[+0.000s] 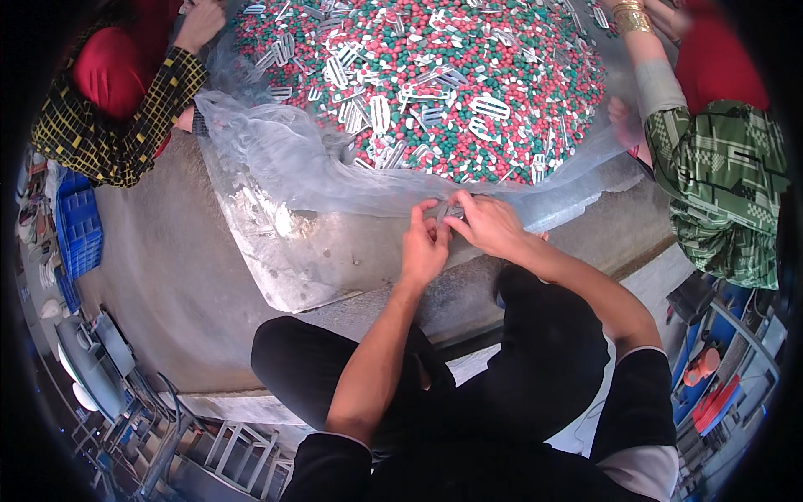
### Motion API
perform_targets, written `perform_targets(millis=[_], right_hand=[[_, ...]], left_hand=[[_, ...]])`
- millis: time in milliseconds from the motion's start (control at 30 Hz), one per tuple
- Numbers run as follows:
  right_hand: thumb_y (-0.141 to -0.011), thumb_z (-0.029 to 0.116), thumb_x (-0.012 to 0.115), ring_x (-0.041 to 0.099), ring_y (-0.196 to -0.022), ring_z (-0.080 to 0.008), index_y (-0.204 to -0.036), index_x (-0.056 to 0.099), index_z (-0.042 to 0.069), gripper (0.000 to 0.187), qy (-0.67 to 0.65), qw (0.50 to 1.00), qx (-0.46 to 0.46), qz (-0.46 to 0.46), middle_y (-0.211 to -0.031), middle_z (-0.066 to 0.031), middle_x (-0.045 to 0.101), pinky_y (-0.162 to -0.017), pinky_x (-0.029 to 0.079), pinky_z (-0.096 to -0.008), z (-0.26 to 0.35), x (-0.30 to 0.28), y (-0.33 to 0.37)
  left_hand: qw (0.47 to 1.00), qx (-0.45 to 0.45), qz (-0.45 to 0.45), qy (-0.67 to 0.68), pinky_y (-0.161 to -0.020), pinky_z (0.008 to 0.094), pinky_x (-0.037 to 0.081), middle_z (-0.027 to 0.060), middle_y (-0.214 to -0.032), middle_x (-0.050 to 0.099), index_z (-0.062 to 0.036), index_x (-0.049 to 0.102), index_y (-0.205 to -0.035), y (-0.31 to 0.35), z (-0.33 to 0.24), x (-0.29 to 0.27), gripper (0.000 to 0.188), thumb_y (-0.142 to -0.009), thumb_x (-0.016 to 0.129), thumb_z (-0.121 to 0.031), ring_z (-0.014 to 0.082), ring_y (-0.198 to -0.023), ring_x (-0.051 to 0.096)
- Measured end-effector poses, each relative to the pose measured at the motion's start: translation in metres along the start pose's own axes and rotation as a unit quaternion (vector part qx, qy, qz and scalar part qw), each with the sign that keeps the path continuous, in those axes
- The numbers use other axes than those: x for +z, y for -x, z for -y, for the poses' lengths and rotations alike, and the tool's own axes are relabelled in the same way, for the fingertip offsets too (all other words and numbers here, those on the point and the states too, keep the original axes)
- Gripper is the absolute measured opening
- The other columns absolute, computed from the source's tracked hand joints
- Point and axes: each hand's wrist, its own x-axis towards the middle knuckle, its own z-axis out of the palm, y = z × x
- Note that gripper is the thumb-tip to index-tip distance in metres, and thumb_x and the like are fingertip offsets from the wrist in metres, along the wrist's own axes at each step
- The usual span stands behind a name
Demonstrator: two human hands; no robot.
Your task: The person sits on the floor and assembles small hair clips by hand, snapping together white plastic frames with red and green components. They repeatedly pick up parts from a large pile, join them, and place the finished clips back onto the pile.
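Observation:
My left hand (425, 249) and my right hand (492, 224) come together just in front of the near edge of a wide heap. Their fingers are closed on a small grey metal piece (452, 212), partly hidden by the fingertips. The heap of small red, green and white pellets (468, 75) lies beyond my hands. Scattered over it are silvery slotted metal buckles (381, 115), several of them in clusters. A thin translucent sheet (309, 180) runs bunched along the heap's near edge, just beyond my fingers.
One person in a checked sleeve (180, 84) works at the left of the heap. Another, in green patterned clothing (719, 167), is at the right. A worn metal sheet (284, 259) lies on the floor. Blue crates (79, 226) stand far left; a ladder-like frame (242, 456) is lower left.

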Motion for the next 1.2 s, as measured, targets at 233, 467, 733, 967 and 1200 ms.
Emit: perform_targets(millis=[233, 467, 733, 967, 1200], right_hand=[[-0.096, 0.034, 0.059, 0.067, -0.079, -0.0401, -0.109, 0.050, 0.006, 0.032, -0.042, 0.999, 0.004, 0.009, -0.085, -0.0151, 0.070, -0.068, 0.051, -0.0506, 0.001, 0.001, -0.012], [-0.096, 0.033, 0.059, 0.067, -0.080, -0.0409, -0.106, 0.052, 0.005, 0.031, -0.066, 0.997, 0.022, 0.029, -0.086, -0.0154, 0.070, -0.069, 0.051, -0.0511, -0.001, -0.005, -0.017], [-0.095, 0.014, 0.061, 0.065, -0.069, -0.0263, -0.105, 0.050, 0.002, 0.019, -0.282, 0.958, 0.052, 0.025, -0.080, -0.0130, 0.067, -0.063, 0.048, -0.0395, 0.024, -0.045, -0.008], [-0.097, 0.003, 0.058, 0.063, -0.079, -0.0124, -0.115, 0.040, 0.002, 0.026, -0.427, 0.904, 0.020, 0.001, -0.092, -0.0091, 0.067, -0.071, 0.050, -0.0301, 0.077, -0.123, 0.009], [-0.096, 0.003, 0.059, 0.066, -0.082, -0.0149, -0.115, 0.041, 0.001, 0.026, -0.333, 0.941, -0.046, -0.024, -0.087, -0.0117, 0.068, -0.075, 0.050, -0.0322, 0.134, -0.169, 0.017]], left_hand=[[1.000, -0.009, 0.026, -0.005, -0.063, 0.0287, 0.050, 0.0063, -0.073, 0.067, -0.0048, 0.043, -0.130, -0.006, -0.011, -0.013, 0.040, -0.095, 0.062, -0.008, 0.0127, -0.065, 0.065], [0.990, -0.045, 0.062, -0.116, -0.068, 0.0252, 0.049, 0.0058, -0.076, 0.068, -0.0054, 0.049, -0.128, -0.006, -0.013, -0.025, 0.035, -0.096, 0.062, -0.010, 0.0083, -0.071, 0.062], [0.999, 0.027, 0.017, -0.038, -0.065, 0.0333, 0.053, 0.0117, -0.086, 0.070, -0.0040, 0.041, -0.136, 0.006, -0.040, -0.025, 0.053, -0.090, 0.067, -0.005, 0.0198, -0.070, 0.067], [0.954, 0.247, 0.034, -0.163, -0.074, 0.0336, 0.054, 0.0148, -0.096, 0.068, -0.0014, 0.040, -0.144, 0.018, -0.147, -0.061, 0.069, -0.084, 0.073, -0.008, 0.0224, -0.080, 0.067], [0.870, 0.364, 0.047, -0.328, -0.074, 0.0419, 0.053, 0.0154, -0.095, 0.066, 0.0003, 0.056, -0.125, 0.035, -0.206, -0.102, 0.050, -0.083, 0.075, -0.021, 0.0325, -0.084, 0.064]])
